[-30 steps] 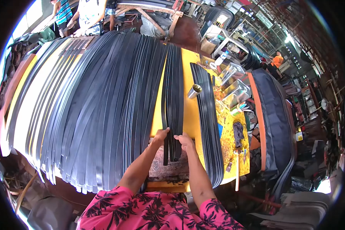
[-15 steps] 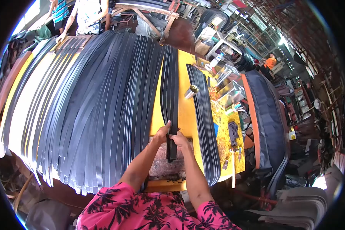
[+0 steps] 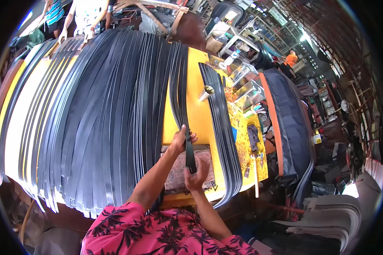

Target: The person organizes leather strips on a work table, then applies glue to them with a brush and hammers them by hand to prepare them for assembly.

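Note:
A few long black strips (image 3: pixel 178 85) run down the yellow tabletop (image 3: pixel 195 111). My left hand (image 3: pixel 181 139) is closed around them near their lower part. Just below, my right hand (image 3: pixel 197 173) has its fingers spread, with its thumb side at the lower end of the strips; whether it touches them I cannot tell. Under both hands lies a worn brown board (image 3: pixel 173 172). To the left, a wide row of black strips (image 3: pixel 102 114) covers the table. A stack of black strips (image 3: pixel 221 131) lies to the right, with a metal cup (image 3: pixel 206 93) beside it.
A dark cloth (image 3: pixel 253 138), a wooden-handled tool (image 3: pixel 255 174) and clear containers (image 3: pixel 249 92) are on the table's right side. Beyond its edge stands a large black bag-like bundle (image 3: pixel 288 123) with orange edging. Two people stand at the far left end; another in orange (image 3: pixel 290 59) is farther back.
My right hand has moved down toward the strips' lower end and its fingers have opened. My left hand has risen slightly with the strips. The view has shifted a little.

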{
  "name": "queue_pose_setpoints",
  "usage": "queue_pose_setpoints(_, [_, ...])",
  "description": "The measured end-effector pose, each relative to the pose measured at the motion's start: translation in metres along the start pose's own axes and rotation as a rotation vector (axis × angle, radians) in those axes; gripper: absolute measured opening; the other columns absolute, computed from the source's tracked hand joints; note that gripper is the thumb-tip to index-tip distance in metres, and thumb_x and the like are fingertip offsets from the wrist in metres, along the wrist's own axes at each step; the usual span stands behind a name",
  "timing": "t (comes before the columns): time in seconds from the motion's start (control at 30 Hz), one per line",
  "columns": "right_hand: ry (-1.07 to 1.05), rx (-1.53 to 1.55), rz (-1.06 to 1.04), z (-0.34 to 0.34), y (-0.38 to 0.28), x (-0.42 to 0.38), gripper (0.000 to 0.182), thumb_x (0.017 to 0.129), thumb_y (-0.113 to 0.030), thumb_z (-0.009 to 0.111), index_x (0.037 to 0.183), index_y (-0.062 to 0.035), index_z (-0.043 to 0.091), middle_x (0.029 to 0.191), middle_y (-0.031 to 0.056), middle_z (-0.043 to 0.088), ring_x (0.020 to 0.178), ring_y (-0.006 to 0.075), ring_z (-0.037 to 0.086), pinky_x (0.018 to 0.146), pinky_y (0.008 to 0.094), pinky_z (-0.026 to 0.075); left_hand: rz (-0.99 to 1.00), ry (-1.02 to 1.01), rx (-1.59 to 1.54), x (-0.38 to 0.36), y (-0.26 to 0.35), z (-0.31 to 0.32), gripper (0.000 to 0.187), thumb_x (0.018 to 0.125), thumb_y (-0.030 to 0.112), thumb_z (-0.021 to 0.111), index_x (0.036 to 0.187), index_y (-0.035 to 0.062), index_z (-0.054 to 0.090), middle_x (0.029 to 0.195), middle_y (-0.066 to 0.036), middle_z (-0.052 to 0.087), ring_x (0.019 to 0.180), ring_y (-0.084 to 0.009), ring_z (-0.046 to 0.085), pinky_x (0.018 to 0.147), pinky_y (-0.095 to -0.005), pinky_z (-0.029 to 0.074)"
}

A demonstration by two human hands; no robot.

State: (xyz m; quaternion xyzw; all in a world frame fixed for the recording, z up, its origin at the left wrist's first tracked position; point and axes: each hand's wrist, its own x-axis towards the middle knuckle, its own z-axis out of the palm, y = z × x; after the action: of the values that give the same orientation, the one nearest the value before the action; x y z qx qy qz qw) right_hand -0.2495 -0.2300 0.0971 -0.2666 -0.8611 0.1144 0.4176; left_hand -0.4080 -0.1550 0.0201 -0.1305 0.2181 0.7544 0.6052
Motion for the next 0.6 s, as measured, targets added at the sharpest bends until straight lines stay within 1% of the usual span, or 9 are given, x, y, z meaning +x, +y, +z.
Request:
queue_pose_setpoints(0.03, [0.035,-0.027,-0.076,0.01,0.003,0.005,0.041,0.089,-0.026,0.063,0.117,0.0029,0.056,0.111,0.0207,0.058,0.102,0.0382,0.057,0.091,0.0463,0.045,-0.007,-0.004,0.005,-0.002,-0.004,0.001,0.039,0.102,0.035,0.047,0.105,-0.0039,0.044,0.093,-0.013,0.049,0.083,-0.0297,0.062,0.073,-0.0453,0.061])
queue_pose_setpoints(0.17, [-0.013,0.076,0.06,0.036,0.014,0.036,0.036,0.084,-0.027,0.069,0.105,0.0009,0.059,0.101,0.0193,0.058,0.089,0.0365,0.058,0.079,0.0422,0.048,0.077,0.065,0.155,0.018,-0.001,-0.007,0.042,0.101,0.034,0.05,0.104,-0.0071,0.047,0.089,-0.017,0.057,0.068,-0.0278,0.062,0.063,-0.0416,0.059])
queue_pose_setpoints(0.23, [-0.114,0.075,0.09,0.023,0.017,0.046,0.04,0.083,-0.028,0.072,0.105,0.0021,0.058,0.101,0.0175,0.059,0.091,0.0316,0.059,0.077,0.0387,0.048,0.061,-0.14,0.207,0.025,0.006,-0.019,0.04,0.1,0.033,0.051,0.103,-0.0069,0.049,0.083,-0.016,0.058,0.064,-0.0267,0.062,0.062,-0.0387,0.058])
queue_pose_setpoints(0.3, [-0.303,0.763,0.835,0.01,0.024,0.05,0.049,0.082,-0.029,0.073,0.112,0.0032,0.052,0.106,0.0167,0.059,0.095,0.0266,0.06,0.08,0.0381,0.049,0.087,-0.094,0.168,-0.008,0.001,0.003,0.042,0.1,0.035,0.051,0.103,-0.0061,0.052,0.08,-0.014,0.061,0.069,-0.0248,0.064,0.065,-0.0348,0.058])
queue_pose_setpoints(0.33, [-0.299,0.769,0.836,0.005,0.028,0.051,0.049,0.082,-0.029,0.073,0.112,0.0032,0.052,0.106,0.0167,0.059,0.095,0.0266,0.06,0.08,0.0381,0.049,0.103,-0.067,0.21,-0.018,-0.002,0.008,0.042,0.1,0.036,0.051,0.105,-0.0057,0.053,0.083,-0.014,0.062,0.074,-0.0248,0.066,0.067,-0.0351,0.058])
queue_pose_setpoints(0.43, [-0.567,0.08,0.622,-0.006,0.041,0.058,0.072,0.076,-0.023,0.078,0.131,0.0029,0.039,0.122,0.0177,0.055,0.107,0.0272,0.059,0.091,0.0384,0.047,0.104,-0.081,0.351,-0.04,-0.018,0.018,0.043,0.101,0.037,0.051,0.111,-0.004,0.054,0.096,-0.015,0.066,0.087,-0.0241,0.069,0.072,-0.0348,0.059])
queue_pose_setpoints(0.5, [-0.753,0.412,0.639,-0.018,0.044,0.067,0.054,0.078,-0.011,0.075,0.123,0.0042,0.049,0.114,0.017,0.06,0.1,0.026,0.062,0.081,0.0383,0.052,0.174,-0.161,0.435,-0.051,-0.027,0.029,0.043,0.101,0.038,0.049,0.113,-0.0029,0.055,0.104,-0.018,0.068,0.091,-0.0226,0.068,0.078,-0.0328,0.056])
queue_pose_setpoints(0.57, [-0.725,0.716,0.728,-0.02,0.054,0.046,0.042,0.08,-0.004,0.069,0.117,0.0046,0.052,0.098,0.0136,0.063,0.084,0.0228,0.064,0.073,0.0346,0.052,0.14,-0.129,0.392,-0.062,-0.026,0.038,0.043,0.101,0.038,0.049,0.115,-0.0029,0.055,0.104,-0.018,0.068,0.096,-0.0236,0.067,0.084,-0.0336,0.054])
queue_pose_setpoints(0.6, [-0.726,0.61,0.646,-0.031,0.056,0.035,0.039,0.081,-0.004,0.067,0.117,0.0036,0.052,0.091,0.0112,0.062,0.077,0.0198,0.062,0.069,0.0328,0.051,0.085,-0.167,0.305,-0.063,-0.029,0.038,0.047,0.103,0.038,0.043,0.12,-0.0061,0.051,0.11,-0.019,0.066,0.1,-0.0244,0.066,0.085,-0.0345,0.052])
